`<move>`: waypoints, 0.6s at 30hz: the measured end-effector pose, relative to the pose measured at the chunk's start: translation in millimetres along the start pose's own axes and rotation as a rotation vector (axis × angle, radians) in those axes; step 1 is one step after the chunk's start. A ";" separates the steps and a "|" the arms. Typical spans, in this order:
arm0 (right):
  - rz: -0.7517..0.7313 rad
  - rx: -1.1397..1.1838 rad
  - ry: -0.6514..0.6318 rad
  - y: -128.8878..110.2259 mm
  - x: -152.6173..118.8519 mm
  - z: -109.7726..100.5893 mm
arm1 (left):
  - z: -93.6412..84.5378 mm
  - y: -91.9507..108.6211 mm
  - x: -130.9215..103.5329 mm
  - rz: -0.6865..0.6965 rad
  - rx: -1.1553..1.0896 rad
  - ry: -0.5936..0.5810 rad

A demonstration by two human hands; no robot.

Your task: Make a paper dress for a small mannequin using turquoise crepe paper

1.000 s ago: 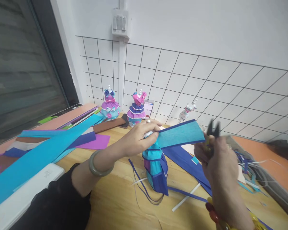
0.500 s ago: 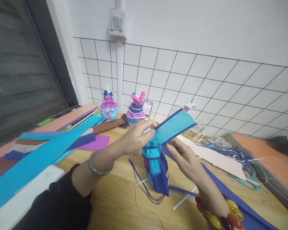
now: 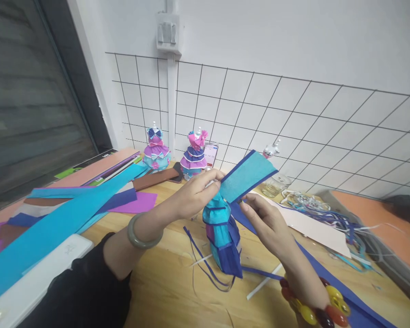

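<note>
A small dress form in a tiered teal and dark blue paper dress (image 3: 222, 232) stands tilted at the middle of the wooden table. My left hand (image 3: 200, 193) is closed round its top, fingers over the white form. From there a teal paper strip with dark blue edges (image 3: 251, 175) sticks up to the right. At the strip's lower edge my right hand (image 3: 261, 218) has thumb and fingers pinched together; what lies between the fingertips is too small to make out.
Two finished little dresses (image 3: 156, 152) (image 3: 194, 157) stand at the back beside a phone (image 3: 210, 154). Coloured paper strips (image 3: 71, 209) and a white device (image 3: 54, 273) lie left. Right are a glass jar (image 3: 276, 186), tangled ribbons (image 3: 305, 200) and a grey tray (image 3: 372, 232).
The free end of the teal strip has dipped slightly. My right hand has shifted a little to the right, its fingertips now just off the dress. My left hand keeps its hold.
</note>
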State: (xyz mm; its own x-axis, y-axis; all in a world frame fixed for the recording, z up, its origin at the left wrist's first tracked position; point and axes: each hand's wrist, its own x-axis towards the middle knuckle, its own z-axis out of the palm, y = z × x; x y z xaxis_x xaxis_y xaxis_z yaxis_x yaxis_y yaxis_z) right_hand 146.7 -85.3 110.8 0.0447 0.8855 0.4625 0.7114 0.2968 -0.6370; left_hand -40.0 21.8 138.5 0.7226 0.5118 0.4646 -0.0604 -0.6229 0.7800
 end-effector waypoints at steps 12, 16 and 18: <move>-0.021 0.092 -0.087 -6.3 -1.9 8.8 | 1.3 8.1 -1.3 0.010 0.036 -0.016; -0.001 0.076 -0.074 -10.4 -2.8 10.0 | 2.3 11.1 -2.5 0.023 0.052 -0.017; -0.001 0.083 -0.078 -10.5 -3.0 9.2 | 2.5 11.9 -2.8 0.013 0.051 -0.015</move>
State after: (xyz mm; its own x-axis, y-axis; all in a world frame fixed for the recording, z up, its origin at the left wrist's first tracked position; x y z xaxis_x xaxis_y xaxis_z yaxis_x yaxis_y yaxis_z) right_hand 132.6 -87.8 110.4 -0.0133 0.9092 0.4161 0.6505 0.3239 -0.6870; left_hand -41.0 11.5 145.4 0.7322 0.4947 0.4682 -0.0349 -0.6592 0.7512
